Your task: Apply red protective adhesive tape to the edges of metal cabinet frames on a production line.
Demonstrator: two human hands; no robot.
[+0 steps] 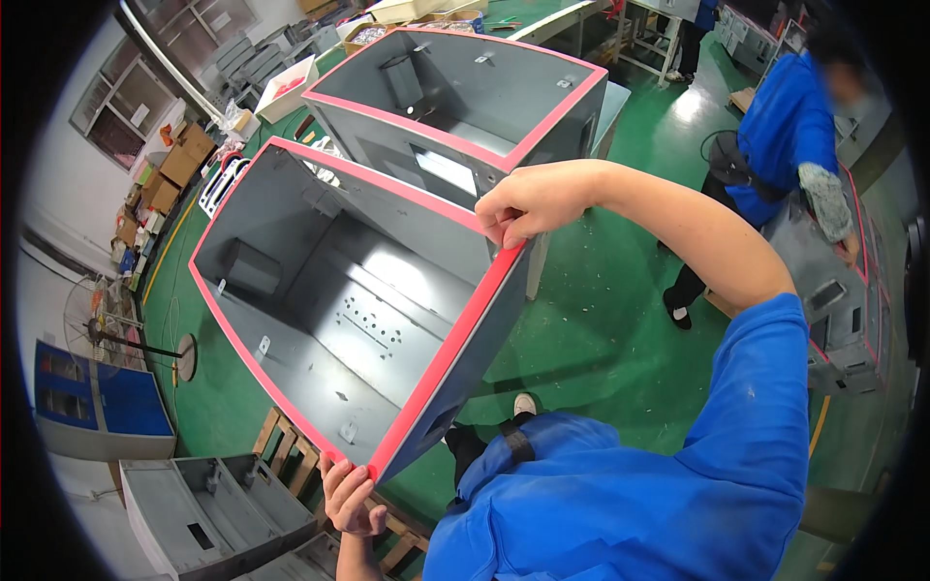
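A large grey open-topped metal cabinet (334, 373) stands tilted in front of me, with a red edging strip (433, 372) along its rim. My right hand (523, 200) is closed at the far right corner, thumb and fingers pinching the strip there. At the near corner, my left hand (351, 499) curls its fingertips onto the strip, where small bits of red bulge up beside them. Inside the cabinet are brackets, a dark box-shaped part and a floor with several round holes. The undersides of both hands' grips are partly hidden.
Behind stands a second grey cabinet (363, 121) with red edging. A wooden pallet (283, 441) and grey metal housings (184, 504) lie at lower left, near a standing fan (97, 329). At right, a co-worker in blue (790, 126) handles another housing (823, 281).
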